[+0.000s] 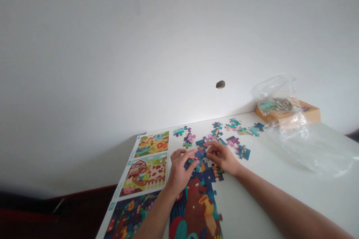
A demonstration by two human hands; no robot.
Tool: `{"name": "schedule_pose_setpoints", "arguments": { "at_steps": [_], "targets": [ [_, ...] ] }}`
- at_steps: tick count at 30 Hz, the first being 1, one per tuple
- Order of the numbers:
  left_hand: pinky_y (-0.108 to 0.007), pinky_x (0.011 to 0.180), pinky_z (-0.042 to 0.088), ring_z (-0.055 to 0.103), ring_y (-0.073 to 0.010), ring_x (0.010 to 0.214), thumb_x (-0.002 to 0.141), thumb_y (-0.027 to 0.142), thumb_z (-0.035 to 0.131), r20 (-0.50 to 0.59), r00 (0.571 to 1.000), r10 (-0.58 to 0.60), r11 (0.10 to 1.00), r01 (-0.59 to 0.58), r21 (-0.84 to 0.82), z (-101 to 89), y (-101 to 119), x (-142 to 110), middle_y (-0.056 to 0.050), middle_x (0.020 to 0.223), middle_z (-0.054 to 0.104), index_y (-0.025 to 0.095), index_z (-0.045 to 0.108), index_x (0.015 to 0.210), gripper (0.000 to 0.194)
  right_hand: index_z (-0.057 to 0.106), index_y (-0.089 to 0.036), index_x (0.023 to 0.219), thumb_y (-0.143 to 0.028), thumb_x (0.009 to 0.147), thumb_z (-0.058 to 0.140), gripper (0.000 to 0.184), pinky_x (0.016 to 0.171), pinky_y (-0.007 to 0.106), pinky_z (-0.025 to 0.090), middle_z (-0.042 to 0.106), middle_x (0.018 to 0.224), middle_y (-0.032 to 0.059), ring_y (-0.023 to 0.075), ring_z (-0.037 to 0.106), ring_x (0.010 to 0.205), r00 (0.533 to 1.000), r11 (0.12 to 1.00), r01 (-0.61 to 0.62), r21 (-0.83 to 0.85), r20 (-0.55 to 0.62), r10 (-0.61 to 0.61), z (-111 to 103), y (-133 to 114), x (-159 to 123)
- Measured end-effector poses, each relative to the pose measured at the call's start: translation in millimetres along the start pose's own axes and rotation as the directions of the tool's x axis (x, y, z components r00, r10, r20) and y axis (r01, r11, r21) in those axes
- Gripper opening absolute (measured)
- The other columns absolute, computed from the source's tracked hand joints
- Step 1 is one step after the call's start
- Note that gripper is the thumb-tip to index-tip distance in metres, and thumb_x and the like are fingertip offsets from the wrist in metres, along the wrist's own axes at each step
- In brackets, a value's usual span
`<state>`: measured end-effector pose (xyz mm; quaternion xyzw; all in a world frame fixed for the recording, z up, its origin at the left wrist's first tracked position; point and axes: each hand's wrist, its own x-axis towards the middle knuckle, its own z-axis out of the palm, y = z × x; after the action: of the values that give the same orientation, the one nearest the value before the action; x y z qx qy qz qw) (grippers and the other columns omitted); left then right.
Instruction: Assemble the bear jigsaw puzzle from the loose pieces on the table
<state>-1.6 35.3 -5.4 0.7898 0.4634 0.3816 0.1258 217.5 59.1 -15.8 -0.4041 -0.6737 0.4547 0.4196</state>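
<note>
A partly joined jigsaw puzzle [193, 205] lies on the white table, showing a brown bear with a yellow jar. At its upper end my left hand [181, 168] has thumb and forefinger bent around the edge of a dark blue puzzle piece [200, 154]. Across from it, my right hand [223, 157] has its forefinger stretched out to another blue piece [201, 143], with the thumb apart from it and the other fingers curled. Parts of the pieces under the fingertips are hidden. Loose pieces [243, 152] lie beyond and to the right of my hands.
A picture sheet [167, 164] with several animal scenes lies along the table's left side. At the back right, a clear plastic bag of pieces [277, 104] rests on an orange box [312, 114]. Another clear bag [322, 153] lies in front. A wall [179, 63] with a hole stands behind.
</note>
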Motion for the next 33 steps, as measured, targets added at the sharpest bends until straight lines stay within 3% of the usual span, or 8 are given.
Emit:
{"name": "schedule_pose_setpoints", "arguments": {
  "at_steps": [6, 12, 18, 33],
  "targets": [
    [-0.046, 0.100, 0.037, 0.055, -0.0292, 0.110, 0.078, 0.039, 0.078, 0.053, 0.997, -0.063, 0.987, 0.054, 0.154, -2.4, -1.5, -1.8, -0.006, 0.113, 0.067, 0.029, 0.056, 0.130, 0.058, 0.061, -0.021, 0.112, -0.036, 0.089, 0.055, 0.028, 0.066, 0.029, 0.043, 0.063, 0.073, -0.0005, 0.0160, 0.054, 0.066, 0.983, 0.989, 0.027, -0.146, -0.178, -0.053, -3.5, 1.5, 0.6],
    [-0.053, 0.102, 0.031, 0.046, -0.0342, 0.116, 0.071, 0.057, 0.078, 0.143, 0.984, -0.102, 0.943, 0.050, 0.329, -4.1, -5.5, -2.9, -0.007, 0.124, 0.059, 0.028, 0.068, 0.115, 0.054, 0.061, -0.021, 0.113, -0.033, 0.088, 0.052, 0.030, 0.069, 0.030, 0.048, 0.069, 0.078, 0.0020, 0.0191, 0.062, 0.072, 0.936, 0.947, -0.102, -0.304, -0.352, -0.012, -9.9, 6.1, 3.3],
    [-0.053, 0.101, 0.030, 0.046, -0.0338, 0.116, 0.072, 0.054, 0.079, 0.174, 0.980, -0.093, 0.944, 0.032, 0.329, -4.7, -1.9, -1.7, -0.005, 0.123, 0.059, 0.032, 0.072, 0.105, 0.041, 0.066, -0.023, 0.111, -0.031, 0.085, 0.055, 0.029, 0.072, 0.033, 0.047, 0.071, 0.080, 0.0021, 0.0217, 0.064, 0.078, 0.922, 0.903, -0.172, -0.394, -0.387, 0.007, -11.1, 8.7, 6.4],
    [-0.054, 0.102, 0.028, 0.046, -0.0332, 0.115, 0.072, 0.057, 0.078, 0.173, 0.981, -0.091, 0.941, 0.027, 0.336, -3.3, -6.0, -2.9, -0.006, 0.119, 0.060, 0.032, 0.071, 0.107, 0.044, 0.064, -0.023, 0.115, -0.029, 0.085, 0.056, 0.032, 0.079, 0.038, 0.048, 0.074, 0.090, 0.0043, 0.0240, 0.065, 0.086, 0.900, 0.863, -0.240, -0.444, -0.436, 0.026, -10.9, 16.2, 8.0]
  ]
}}
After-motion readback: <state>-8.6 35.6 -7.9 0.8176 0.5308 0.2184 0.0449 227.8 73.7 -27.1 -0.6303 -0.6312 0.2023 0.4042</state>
